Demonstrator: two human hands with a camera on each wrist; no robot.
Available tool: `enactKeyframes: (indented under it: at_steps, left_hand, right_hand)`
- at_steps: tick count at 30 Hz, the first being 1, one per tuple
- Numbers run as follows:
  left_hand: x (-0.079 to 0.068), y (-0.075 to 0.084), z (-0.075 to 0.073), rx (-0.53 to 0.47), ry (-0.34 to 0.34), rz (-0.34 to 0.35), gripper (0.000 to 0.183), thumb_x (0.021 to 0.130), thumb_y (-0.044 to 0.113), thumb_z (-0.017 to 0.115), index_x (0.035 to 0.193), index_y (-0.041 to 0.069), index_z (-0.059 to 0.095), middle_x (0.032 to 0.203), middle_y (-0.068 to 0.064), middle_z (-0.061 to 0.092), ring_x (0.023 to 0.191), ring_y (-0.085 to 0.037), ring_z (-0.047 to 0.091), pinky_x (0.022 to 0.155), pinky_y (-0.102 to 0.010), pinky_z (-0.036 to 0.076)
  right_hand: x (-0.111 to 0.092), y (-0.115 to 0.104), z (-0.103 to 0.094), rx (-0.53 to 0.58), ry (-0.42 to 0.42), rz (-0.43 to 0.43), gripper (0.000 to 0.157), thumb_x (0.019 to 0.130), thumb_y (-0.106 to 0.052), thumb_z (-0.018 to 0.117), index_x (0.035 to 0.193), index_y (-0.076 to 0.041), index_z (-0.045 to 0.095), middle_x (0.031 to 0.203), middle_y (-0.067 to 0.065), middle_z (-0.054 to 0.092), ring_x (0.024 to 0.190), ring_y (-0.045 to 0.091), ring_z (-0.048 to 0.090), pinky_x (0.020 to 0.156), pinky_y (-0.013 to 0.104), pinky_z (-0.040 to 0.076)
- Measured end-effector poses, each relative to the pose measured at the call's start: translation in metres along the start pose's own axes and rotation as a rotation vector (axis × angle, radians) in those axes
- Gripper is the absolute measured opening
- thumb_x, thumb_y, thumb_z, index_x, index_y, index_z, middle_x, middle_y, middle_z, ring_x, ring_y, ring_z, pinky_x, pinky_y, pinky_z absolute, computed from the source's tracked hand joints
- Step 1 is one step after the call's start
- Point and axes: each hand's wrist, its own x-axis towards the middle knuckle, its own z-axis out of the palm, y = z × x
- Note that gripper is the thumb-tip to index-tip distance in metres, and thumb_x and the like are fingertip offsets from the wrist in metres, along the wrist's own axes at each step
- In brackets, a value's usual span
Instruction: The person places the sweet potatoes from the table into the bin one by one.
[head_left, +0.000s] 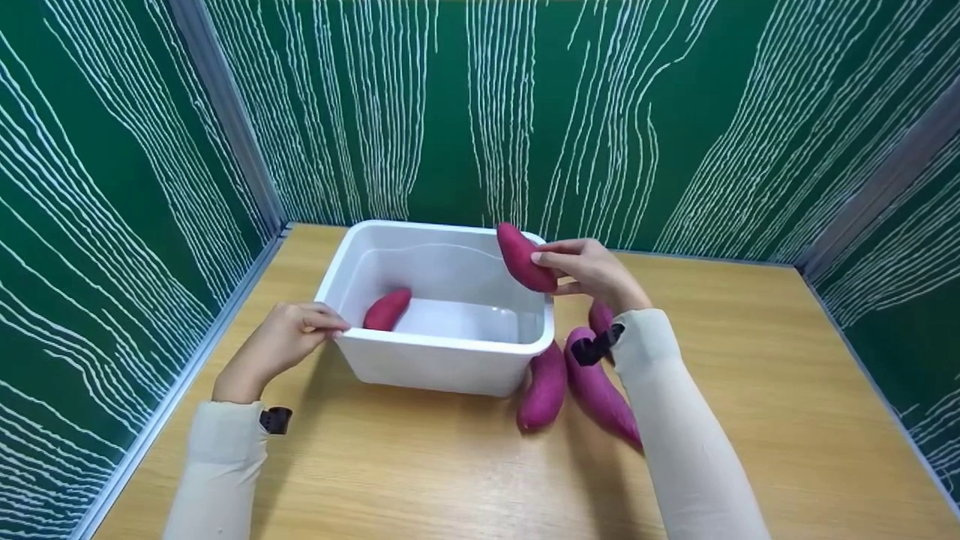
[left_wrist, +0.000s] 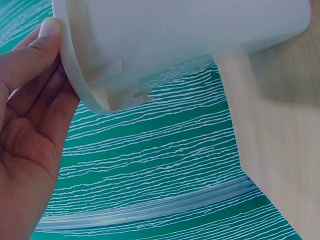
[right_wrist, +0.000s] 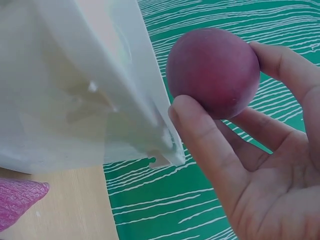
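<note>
My right hand (head_left: 604, 276) pinches a red sweet potato (head_left: 519, 256) between thumb and fingers, over the right rim of a white plastic bin (head_left: 442, 366). The right wrist view shows that sweet potato (right_wrist: 212, 70) end-on as a round shape, beside the bin's wall. At the bin's near left corner, my left hand (head_left: 281, 341) grips the rim, thumb on one side and fingers on the other, as the left wrist view also shows. Inside the bin, one red sweet potato (head_left: 388, 309) lies at the left end.
Purple sweet potatoes lie on the wooden table (head_left: 420, 465) right of the bin: one (head_left: 544, 390) against its near right corner, a longer one (head_left: 596, 390) partly under my right forearm, another (head_left: 600, 316) mostly hidden behind the wrist. Green, white-streaked panels (head_left: 442, 112) enclose the table's back and sides.
</note>
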Motion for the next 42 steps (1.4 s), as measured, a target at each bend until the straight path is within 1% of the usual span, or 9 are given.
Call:
enactKeyframes:
  at_steps: [4,11,18,25,32,39,42]
  left_hand:
    - [0.0,-0.001,0.0,0.005,0.002,0.003,0.021,0.084,-0.005,0.067,0.1,0.006,0.076,0.104,-0.012,0.073,0.104,-0.036,0.066,0.093,-0.051,0.052]
    - [0.0,0.0,0.001,0.0,0.001,-0.011,0.022,0.083,-0.005,0.068,0.099,0.008,0.077,0.104,-0.01,0.073,0.103,-0.034,0.065,0.092,-0.051,0.052]
    - [0.001,0.001,0.001,-0.008,-0.001,-0.017,0.021,0.085,-0.005,0.067,0.1,0.007,0.076,0.105,-0.011,0.073,0.105,-0.035,0.065,0.093,-0.051,0.051]
    - [0.0,0.001,0.002,-0.013,-0.005,-0.031,0.022,0.085,-0.005,0.067,0.099,0.008,0.077,0.106,-0.011,0.073,0.107,-0.036,0.065,0.094,-0.052,0.05]
    - [0.0,0.001,0.002,-0.015,-0.003,-0.03,0.022,0.085,-0.005,0.066,0.1,0.008,0.077,0.106,-0.011,0.073,0.107,-0.036,0.065,0.093,-0.051,0.051]
    - [0.0,0.0,0.002,-0.009,0.015,0.014,0.02,0.084,-0.005,0.068,0.098,0.006,0.077,0.103,-0.011,0.073,0.102,-0.033,0.066,0.092,-0.049,0.054]
    - [0.0,-0.001,0.002,-0.006,0.015,0.012,0.021,0.084,-0.005,0.068,0.099,0.006,0.077,0.103,-0.011,0.073,0.102,-0.033,0.066,0.092,-0.049,0.053]
  right_hand:
    - [0.002,-0.004,0.005,-0.015,0.0,0.002,0.057,0.085,-0.037,0.072,0.132,-0.007,0.057,0.122,0.014,0.061,0.107,0.024,0.06,0.084,0.033,0.059]
    - [0.005,-0.007,0.011,-0.072,0.019,-0.011,0.053,0.083,-0.039,0.073,0.127,-0.012,0.062,0.116,0.013,0.064,0.1,0.023,0.059,0.074,0.028,0.06]
    - [0.007,-0.012,0.015,-0.124,0.0,-0.023,0.052,0.084,-0.04,0.072,0.128,-0.013,0.062,0.118,0.012,0.064,0.103,0.025,0.059,0.079,0.031,0.06]
    - [0.008,-0.013,0.02,-0.135,-0.002,-0.019,0.05,0.084,-0.037,0.073,0.127,-0.013,0.063,0.118,0.012,0.064,0.103,0.027,0.06,0.079,0.034,0.06]
    - [0.008,-0.013,0.023,-0.132,-0.01,-0.015,0.053,0.083,-0.035,0.074,0.129,-0.012,0.061,0.122,0.012,0.062,0.106,0.029,0.061,0.08,0.035,0.06]
    - [0.008,-0.015,0.024,-0.138,-0.015,-0.02,0.055,0.083,-0.035,0.074,0.131,-0.014,0.059,0.123,0.011,0.062,0.109,0.029,0.06,0.082,0.036,0.06]
    - [0.007,-0.016,0.024,-0.144,-0.018,-0.022,0.054,0.083,-0.034,0.074,0.131,-0.014,0.058,0.124,0.011,0.062,0.11,0.028,0.06,0.084,0.037,0.059]
